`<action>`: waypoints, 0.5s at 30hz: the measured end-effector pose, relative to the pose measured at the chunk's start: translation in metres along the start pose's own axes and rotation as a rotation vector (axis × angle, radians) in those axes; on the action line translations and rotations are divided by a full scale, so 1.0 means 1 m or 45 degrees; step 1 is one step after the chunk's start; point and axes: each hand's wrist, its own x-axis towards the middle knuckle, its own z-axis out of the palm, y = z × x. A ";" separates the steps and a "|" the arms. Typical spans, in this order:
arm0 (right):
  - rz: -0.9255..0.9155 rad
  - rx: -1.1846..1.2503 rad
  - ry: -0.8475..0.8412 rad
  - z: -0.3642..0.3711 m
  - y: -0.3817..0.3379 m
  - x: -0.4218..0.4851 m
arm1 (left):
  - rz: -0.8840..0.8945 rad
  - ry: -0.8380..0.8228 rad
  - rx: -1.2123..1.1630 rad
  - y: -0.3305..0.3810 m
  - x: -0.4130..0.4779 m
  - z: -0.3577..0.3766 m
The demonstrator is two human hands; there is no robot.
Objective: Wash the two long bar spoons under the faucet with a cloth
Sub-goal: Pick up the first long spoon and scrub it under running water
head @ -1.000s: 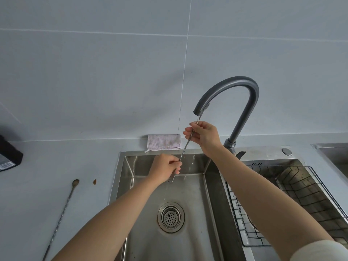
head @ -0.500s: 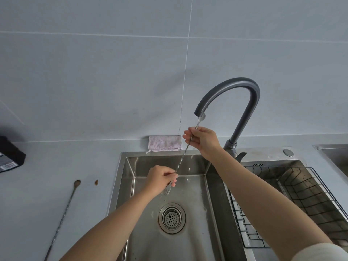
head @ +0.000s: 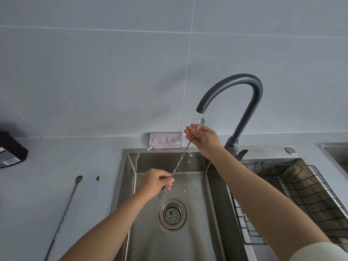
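I hold one long twisted bar spoon (head: 181, 159) slanted over the steel sink (head: 169, 240). My right hand (head: 204, 140) pinches it near the bowl end, which sits just under the dark grey faucet (head: 243, 91) spout where a thin stream of water runs. My left hand (head: 157, 180) grips the lower part, with the forked tip poking out below my fingers. Drops fall toward the drain (head: 172, 214). The second bar spoon (head: 65, 213) lies on the counter to the left of the sink. A folded pinkish cloth (head: 166, 139) rests against the wall behind the sink, untouched.
A black wire rack (head: 293, 200) fills the right sink basin. A dark box with a barcode label (head: 11, 150) stands at the far left of the counter. A small brown speck (head: 97, 178) lies near the second spoon's bowl.
My left hand has slid down the spoon's shaft toward the forked tip. The spoon's bowl has dropped slightly below the spout, and my right hand stays near the top.
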 end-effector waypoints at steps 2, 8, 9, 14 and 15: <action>-0.001 -0.021 0.021 0.000 0.003 0.000 | -0.003 -0.014 -0.002 -0.002 -0.001 -0.001; 0.002 -0.135 0.052 0.006 0.003 0.001 | -0.024 -0.057 -0.011 -0.003 -0.003 -0.005; -0.006 -0.114 0.047 0.007 0.002 0.001 | -0.033 -0.064 -0.024 -0.003 -0.003 -0.006; -0.042 -0.015 0.112 0.007 -0.001 0.000 | -0.023 -0.054 0.024 -0.003 -0.002 -0.009; -0.055 -0.003 0.123 0.007 -0.002 0.001 | -0.023 -0.047 0.031 -0.003 -0.002 -0.010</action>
